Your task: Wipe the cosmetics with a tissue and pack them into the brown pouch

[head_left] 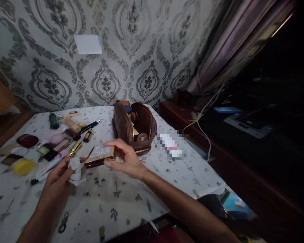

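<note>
Right fingers snug around glittery case, left fingers around tissue, leafy tablecloth below, damask wallpaper behind.

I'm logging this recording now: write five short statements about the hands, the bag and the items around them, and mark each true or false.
1. The right hand holds a glittery-topped case. True.
2. The left hand holds a brush. False: it holds a crumpled white tissue.
3. The brown bag is zipped shut. False: it is open.
4. A round yellow item is on the tablecloth. True.
5. The black-and-gold bottle is inside the bag. False: it is outside, on the tablecloth.
</note>
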`<state>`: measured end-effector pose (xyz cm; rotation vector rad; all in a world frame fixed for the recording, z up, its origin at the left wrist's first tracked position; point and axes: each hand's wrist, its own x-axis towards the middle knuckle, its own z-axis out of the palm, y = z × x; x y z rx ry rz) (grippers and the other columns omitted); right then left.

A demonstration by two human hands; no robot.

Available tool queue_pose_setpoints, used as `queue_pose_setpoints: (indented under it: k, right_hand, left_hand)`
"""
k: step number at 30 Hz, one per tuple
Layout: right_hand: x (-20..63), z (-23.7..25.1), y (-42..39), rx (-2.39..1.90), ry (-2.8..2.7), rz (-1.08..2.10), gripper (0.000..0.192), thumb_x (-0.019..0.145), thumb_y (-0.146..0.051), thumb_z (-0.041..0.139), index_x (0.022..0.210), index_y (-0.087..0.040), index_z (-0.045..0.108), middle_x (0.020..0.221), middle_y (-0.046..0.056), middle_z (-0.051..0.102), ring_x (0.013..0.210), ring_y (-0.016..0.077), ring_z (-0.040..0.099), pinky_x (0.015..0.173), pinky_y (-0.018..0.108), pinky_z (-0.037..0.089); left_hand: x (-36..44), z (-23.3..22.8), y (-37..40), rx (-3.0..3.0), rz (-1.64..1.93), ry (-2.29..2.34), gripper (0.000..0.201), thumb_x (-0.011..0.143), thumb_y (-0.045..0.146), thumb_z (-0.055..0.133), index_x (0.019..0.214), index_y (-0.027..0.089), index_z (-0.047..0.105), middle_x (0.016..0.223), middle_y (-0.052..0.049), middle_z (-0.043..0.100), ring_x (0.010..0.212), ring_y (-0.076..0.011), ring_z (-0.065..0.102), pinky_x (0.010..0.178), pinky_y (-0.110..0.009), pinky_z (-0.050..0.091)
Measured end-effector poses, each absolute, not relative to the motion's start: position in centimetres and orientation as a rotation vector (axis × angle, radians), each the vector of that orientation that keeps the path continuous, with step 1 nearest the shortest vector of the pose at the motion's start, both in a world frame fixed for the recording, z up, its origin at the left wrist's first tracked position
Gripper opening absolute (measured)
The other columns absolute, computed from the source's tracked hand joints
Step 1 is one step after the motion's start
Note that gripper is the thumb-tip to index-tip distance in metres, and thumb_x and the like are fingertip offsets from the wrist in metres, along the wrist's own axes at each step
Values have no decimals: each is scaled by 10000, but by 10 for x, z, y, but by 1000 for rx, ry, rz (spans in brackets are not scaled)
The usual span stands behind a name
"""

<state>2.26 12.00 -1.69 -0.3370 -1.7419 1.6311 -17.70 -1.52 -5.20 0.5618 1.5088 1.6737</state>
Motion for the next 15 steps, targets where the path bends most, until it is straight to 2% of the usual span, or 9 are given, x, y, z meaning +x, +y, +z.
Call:
queue_pose_setpoints:
  k: [3,5,9,12,15]
  right_hand:
    - [57,34,156,-236,-2006,1085,474,741,-314,787,1185,-247,637,1217,82,530,1167,248,526,995,411,475]
    - [79,67,186,-245,-2181,833,492,778,-301,756,1244,-237,609,1279,90,499,1238,262,483,1031,428,451]
    - [105,109,247,-373,-2513,545,530,780,-286,735,1275,-179,580,1201,89,515,1105,241,540,906,379,510]
    - [106,113,279,-414,-2808,408,509,744,-193,738,1229,-150,590,1122,76,544,943,192,581,844,346,512]
    - [97,103,294,-413,-3010,247,601,698,-114,739,1268,-127,549,1096,82,573,983,216,582,864,345,493]
  left_hand:
    - [-172,-44,-14,461,1667,1549,510,507,447,926,941,248,745,1012,-13,776,847,-192,693,627,-188,558]
    - [-168,-39,-13,420,1663,1589,520,474,480,924,915,265,750,973,-2,785,851,-218,701,578,-193,552]
    - [-164,-33,-12,365,1614,1658,562,350,490,933,843,290,751,845,11,785,677,-238,702,337,-195,409]
    - [-164,-36,-12,317,1601,1631,553,336,470,939,835,334,741,795,45,778,607,-222,691,333,-207,420]
    - [-165,-42,-11,270,1592,1609,580,316,464,949,846,361,735,792,61,777,543,-205,671,332,-221,435]
